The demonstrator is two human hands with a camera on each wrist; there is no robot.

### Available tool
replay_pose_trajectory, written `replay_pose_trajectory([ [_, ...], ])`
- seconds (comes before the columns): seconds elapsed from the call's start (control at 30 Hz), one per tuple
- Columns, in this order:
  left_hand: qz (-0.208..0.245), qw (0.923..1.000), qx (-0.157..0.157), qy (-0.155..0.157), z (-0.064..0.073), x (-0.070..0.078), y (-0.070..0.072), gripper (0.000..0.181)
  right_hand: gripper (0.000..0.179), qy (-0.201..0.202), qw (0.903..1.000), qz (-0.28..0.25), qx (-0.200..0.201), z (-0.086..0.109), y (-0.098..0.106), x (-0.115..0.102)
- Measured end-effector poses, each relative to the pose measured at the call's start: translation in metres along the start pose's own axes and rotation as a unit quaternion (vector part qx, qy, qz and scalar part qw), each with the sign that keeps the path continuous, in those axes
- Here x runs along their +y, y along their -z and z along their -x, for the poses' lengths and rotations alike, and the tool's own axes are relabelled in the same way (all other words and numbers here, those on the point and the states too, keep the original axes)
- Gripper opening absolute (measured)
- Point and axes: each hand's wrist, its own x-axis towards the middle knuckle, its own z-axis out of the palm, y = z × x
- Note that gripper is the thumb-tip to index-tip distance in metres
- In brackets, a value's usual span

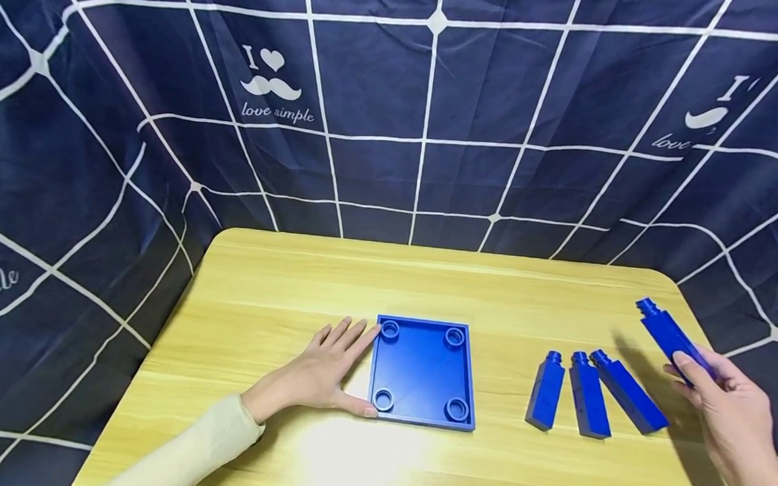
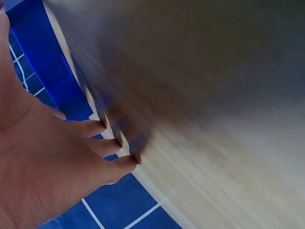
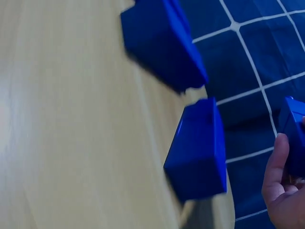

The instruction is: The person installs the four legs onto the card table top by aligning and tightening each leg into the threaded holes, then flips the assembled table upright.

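A square blue tabletop piece [image 1: 424, 371], with a raised rim and a round socket at each corner, lies on the table. My left hand [image 1: 317, 376] is spread along its left side, thumb at the near corner and index finger at the far one. In the left wrist view, the fingers of the left hand [image 2: 62, 152] reach out straight beside the blue edge. My right hand [image 1: 734, 402] grips a blue leg [image 1: 674, 338] by its lower part, threaded end pointing up and left, raised over the table's right side.
Three more blue legs lie between the square piece and my right hand: a left one [image 1: 546, 390], a middle one [image 1: 590, 396] and a slanted right one [image 1: 632, 395]. The wooden table [image 1: 280, 281] backs onto a dark blue gridded cloth [image 1: 373, 168].
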Motion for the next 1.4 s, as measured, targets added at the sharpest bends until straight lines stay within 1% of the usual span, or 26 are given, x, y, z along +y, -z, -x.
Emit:
replay_pose_trajectory([
  [0.3,-0.009,0.9999,-0.004,0.010,-0.001,-0.001,0.005,0.131,0.030,-0.030,0.9978,-0.055,0.019,-0.002,-0.022,-0.008],
  [0.37,-0.006,0.9999,-0.008,0.014,-0.002,-0.001,0.005,0.131,0.030,-0.028,0.9972,-0.068,0.018,-0.001,-0.025,-0.009],
  [0.6,-0.004,0.9991,-0.030,0.030,-0.004,0.002,0.009,0.136,0.029,-0.006,0.9978,-0.066,0.000,0.002,-0.035,-0.013],
  [0.7,-0.001,0.9984,-0.040,0.040,-0.006,0.003,0.013,0.140,0.029,-0.003,0.9964,-0.085,-0.002,0.001,-0.040,-0.015],
  [0.87,0.007,0.9970,-0.052,0.057,-0.010,0.005,0.017,0.145,0.028,-0.018,0.9938,-0.110,0.001,-0.001,-0.048,-0.018],
  [0.97,0.011,0.9961,-0.062,0.062,-0.011,0.006,0.017,0.146,0.025,-0.038,0.9916,-0.123,0.000,0.001,-0.052,-0.019],
  [1.07,0.016,0.9955,-0.068,0.063,-0.012,0.007,0.017,0.147,0.026,-0.047,0.9880,-0.147,-0.004,0.003,-0.056,-0.019],
  [1.2,0.013,0.9956,-0.067,0.064,-0.013,0.007,0.015,0.147,0.027,-0.043,0.9845,-0.170,-0.013,0.006,-0.061,-0.017],
  [1.4,0.009,0.9957,-0.067,0.063,-0.013,0.007,0.013,0.147,0.029,-0.035,0.9831,-0.179,-0.016,0.007,-0.071,-0.011],
])
